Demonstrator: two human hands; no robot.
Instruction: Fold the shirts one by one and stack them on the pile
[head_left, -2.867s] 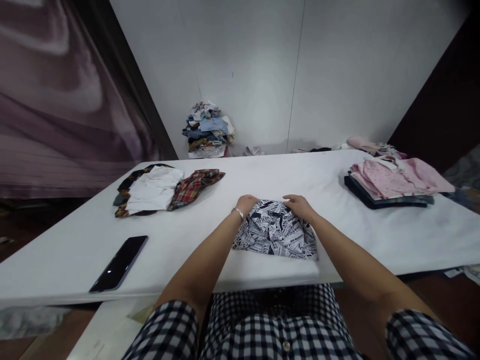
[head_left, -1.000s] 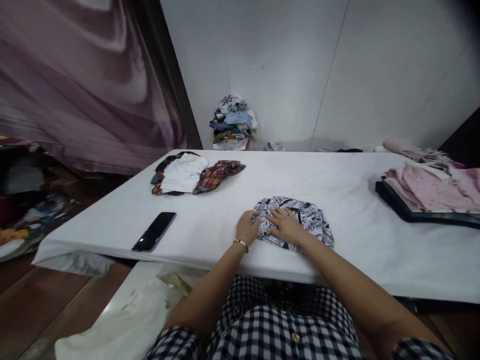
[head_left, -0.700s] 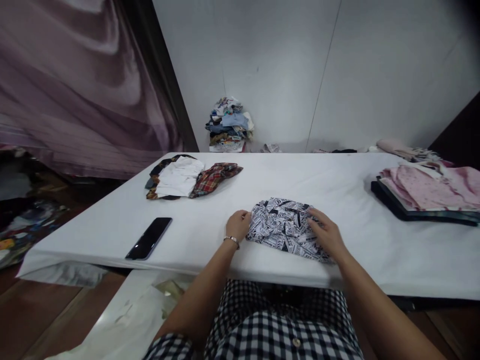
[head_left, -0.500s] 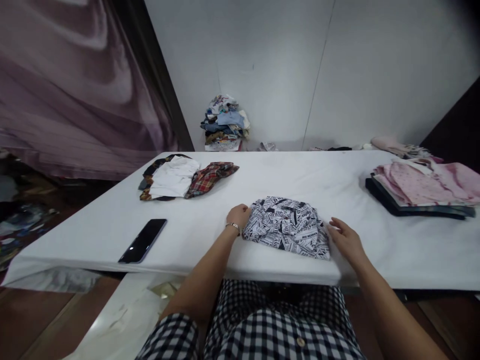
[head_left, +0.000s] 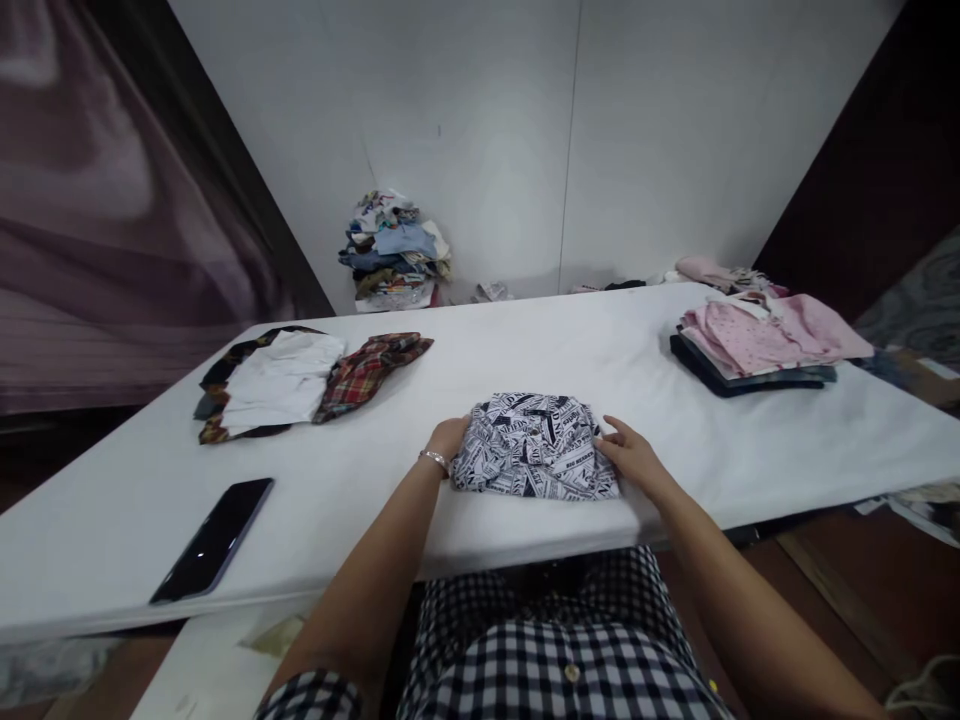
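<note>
While the left hand touches the newspaper-print garment at its left edge, the right hand sits at its right; whether either clasps cloth, I cannot tell.

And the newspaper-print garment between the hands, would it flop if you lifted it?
Likely yes: the newspaper-print garment looks wrinkled and softly bunched. A push might crumple it, given its loose folds. It probably wouldn't roll, since it lies fairly flat on the table.
</note>
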